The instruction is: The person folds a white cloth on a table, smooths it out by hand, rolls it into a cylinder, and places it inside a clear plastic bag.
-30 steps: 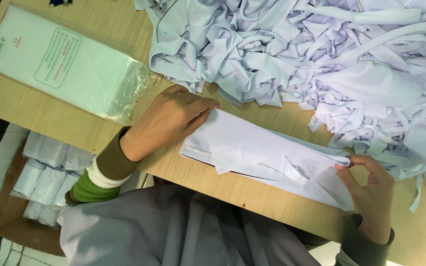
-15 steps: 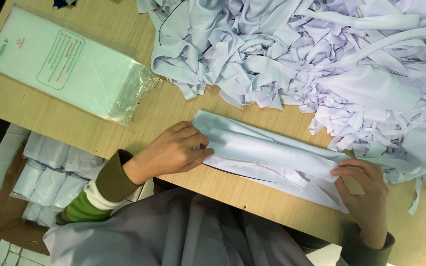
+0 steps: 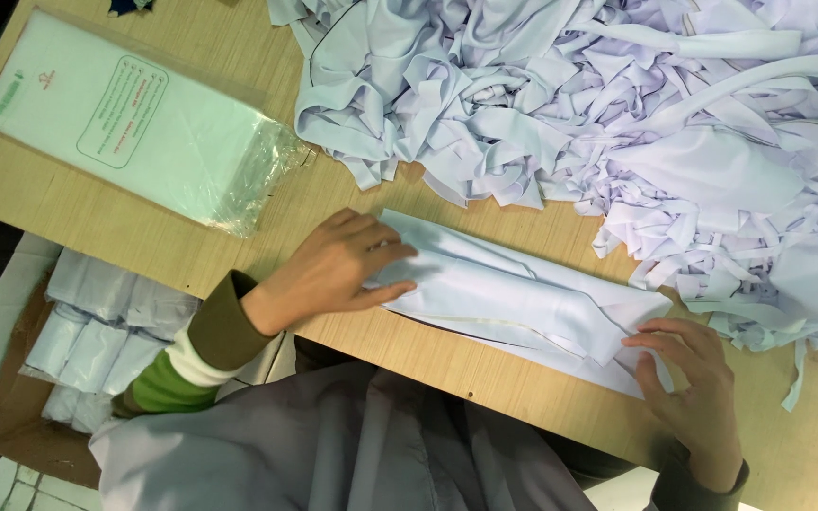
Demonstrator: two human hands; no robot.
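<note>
1. Both hands now press flat on the folded pale-white fabric piece (image 3: pixel 523 298), narrower than a second ago, at the wooden table's (image 3: pixel 352 203) near edge.
2. Left hand (image 3: pixel 333 270) spreads open on one end; right hand (image 3: pixel 688 364) flattens the other, no longer pinching.
3. Tangled white fabric pile (image 3: pixel 570 95) lies beyond.

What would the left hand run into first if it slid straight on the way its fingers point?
The left hand points along the folded white cloth it presses on, so it would ride over that cloth first, probably toward the right hand at the far end.
</note>
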